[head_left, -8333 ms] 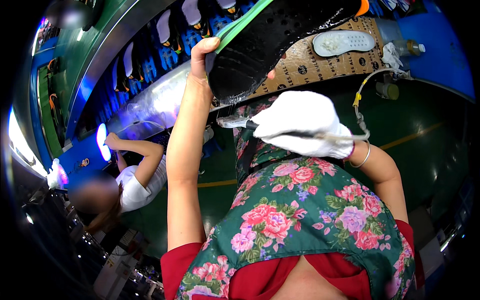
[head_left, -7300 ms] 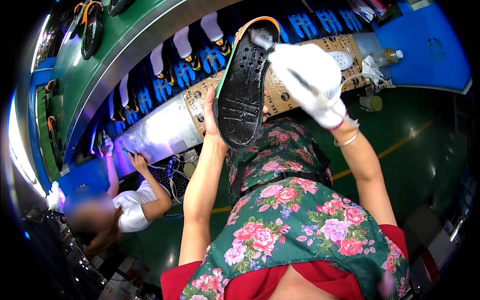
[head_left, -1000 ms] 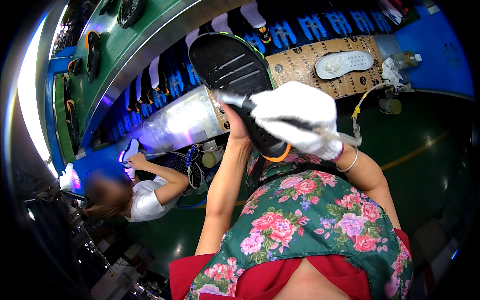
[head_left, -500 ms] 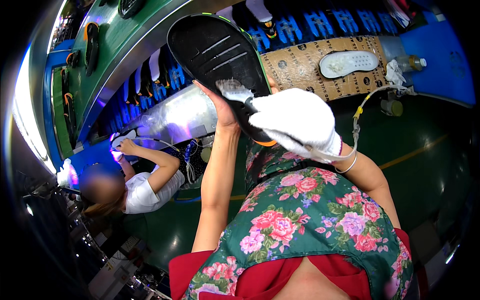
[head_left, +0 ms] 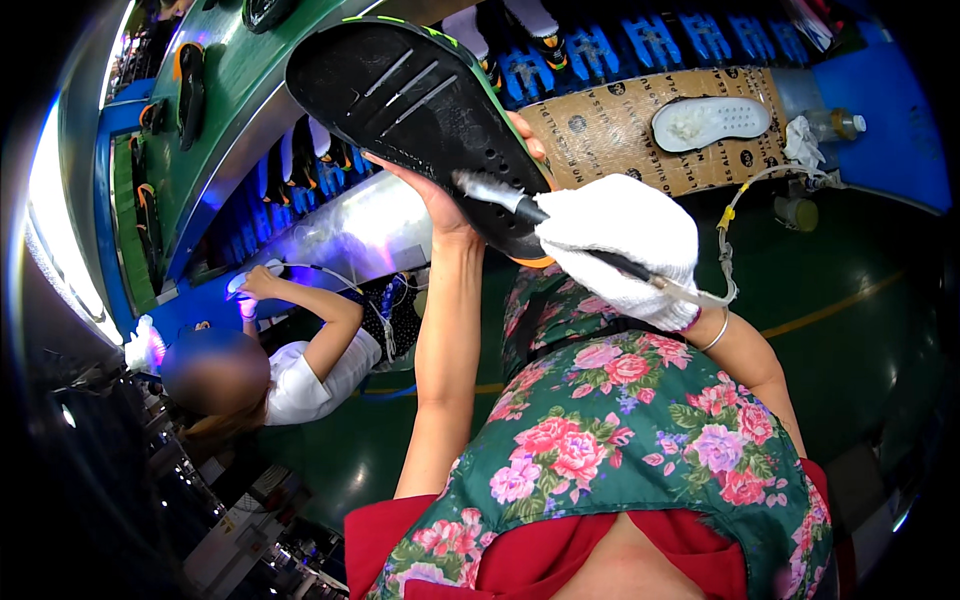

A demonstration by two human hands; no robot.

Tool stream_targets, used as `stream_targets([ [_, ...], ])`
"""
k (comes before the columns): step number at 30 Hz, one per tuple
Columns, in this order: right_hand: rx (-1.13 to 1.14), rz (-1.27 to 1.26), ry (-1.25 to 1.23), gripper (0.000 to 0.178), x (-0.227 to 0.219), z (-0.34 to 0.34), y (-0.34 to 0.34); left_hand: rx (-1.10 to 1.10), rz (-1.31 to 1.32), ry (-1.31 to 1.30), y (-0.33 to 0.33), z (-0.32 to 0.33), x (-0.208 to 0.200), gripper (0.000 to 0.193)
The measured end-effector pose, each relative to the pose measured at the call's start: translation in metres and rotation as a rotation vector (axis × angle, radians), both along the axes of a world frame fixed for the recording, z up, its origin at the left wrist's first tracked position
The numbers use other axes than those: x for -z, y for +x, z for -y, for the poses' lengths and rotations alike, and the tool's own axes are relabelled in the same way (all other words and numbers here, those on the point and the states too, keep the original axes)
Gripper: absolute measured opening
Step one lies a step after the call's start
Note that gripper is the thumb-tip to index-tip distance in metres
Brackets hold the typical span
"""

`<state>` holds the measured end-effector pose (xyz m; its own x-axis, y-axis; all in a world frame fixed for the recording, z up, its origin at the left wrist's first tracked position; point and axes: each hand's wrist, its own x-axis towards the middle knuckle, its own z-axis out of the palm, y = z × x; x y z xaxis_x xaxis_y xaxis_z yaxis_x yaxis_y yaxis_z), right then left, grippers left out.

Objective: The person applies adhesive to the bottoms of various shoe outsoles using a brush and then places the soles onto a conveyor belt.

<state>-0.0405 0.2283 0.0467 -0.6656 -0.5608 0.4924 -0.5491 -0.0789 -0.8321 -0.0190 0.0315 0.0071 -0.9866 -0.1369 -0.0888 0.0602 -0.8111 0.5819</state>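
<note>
My bare left hand grips a black shoe sole from beneath, thumb along one side and fingertips showing at the other edge. Its inner face is turned up, with pale streaks near the wide end and small holes toward the orange-tipped end. In a white knitted glove, my right hand is closed around the dark handle of a brush. The brush's whitish bristles lie over the middle of the sole. A thin clear tube runs from the brush handle past my right wrist.
A white insole-shaped piece lies on cardboard beyond my right hand. Beside it are crumpled white paper and a bottle. Blue racks line the back. At left, a co-worker handles a pale piece near a green conveyor.
The sole and my left hand have shifted left and slightly up. The brush has moved a little right, toward the holed end of the sole. The co-worker's hands have shifted slightly.
</note>
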Motion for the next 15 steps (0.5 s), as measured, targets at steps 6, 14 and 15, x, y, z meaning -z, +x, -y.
stream_targets([
  [6, -0.045, -0.008, -0.057, 0.028, -0.01, 0.003, 0.002, 0.007, -0.04, 0.064, -0.007, 0.009, 0.007, 0.121],
  [14, -0.079, -0.07, -0.006, 0.026, -0.006, -0.001, 0.002, 0.028, -0.182, 0.064, -0.022, 0.013, 0.01, 0.124],
  [15, -0.128, 0.062, -0.027, 0.025, -0.008, -0.003, -0.001, 0.044, -0.195, 0.15, -0.022, 0.011, 0.009, 0.125],
])
